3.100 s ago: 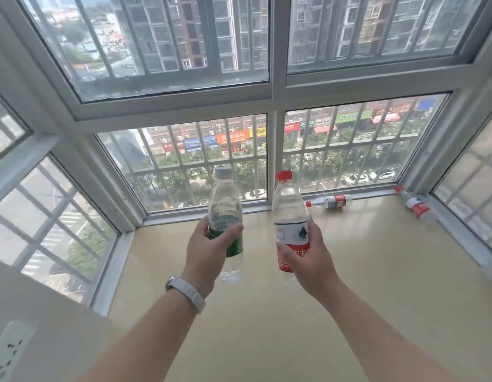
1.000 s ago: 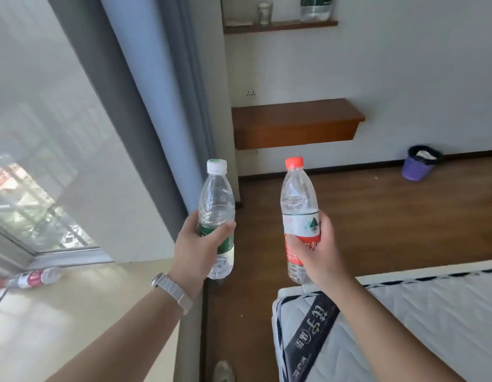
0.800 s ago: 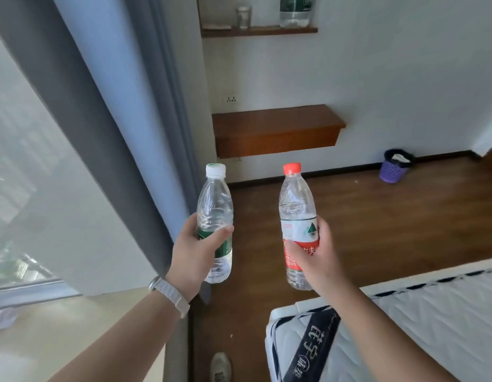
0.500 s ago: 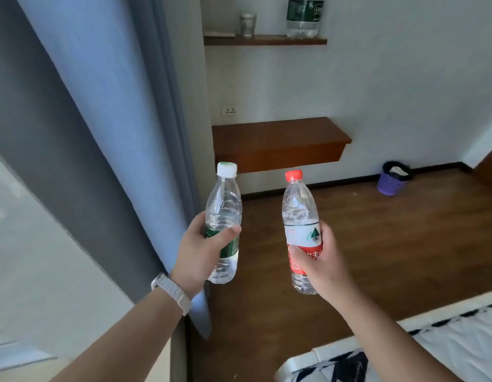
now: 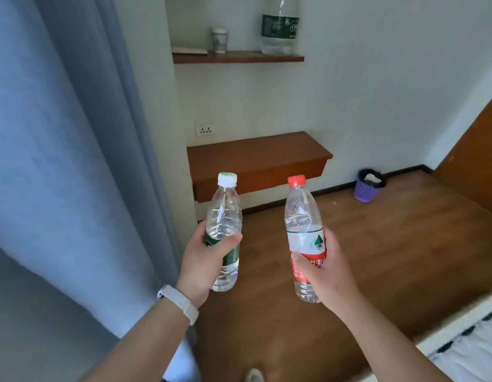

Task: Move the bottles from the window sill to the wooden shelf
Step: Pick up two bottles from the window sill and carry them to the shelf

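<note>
**A:** both bottles look like thin clear plastic. The green-label bottle [image 5: 223,235] and the red-label bottle [image 5: 305,241] have glossy film labels and ribbed plastic caps.

**B:** yep. The lower shelf [image 5: 257,158] is smooth brown wood with a satin sheen, same as the floor [image 5: 377,244]. The curtain [image 5: 60,161] is matt blue cloth, and the basket [image 5: 366,186] is purple plastic mesh.
</note>
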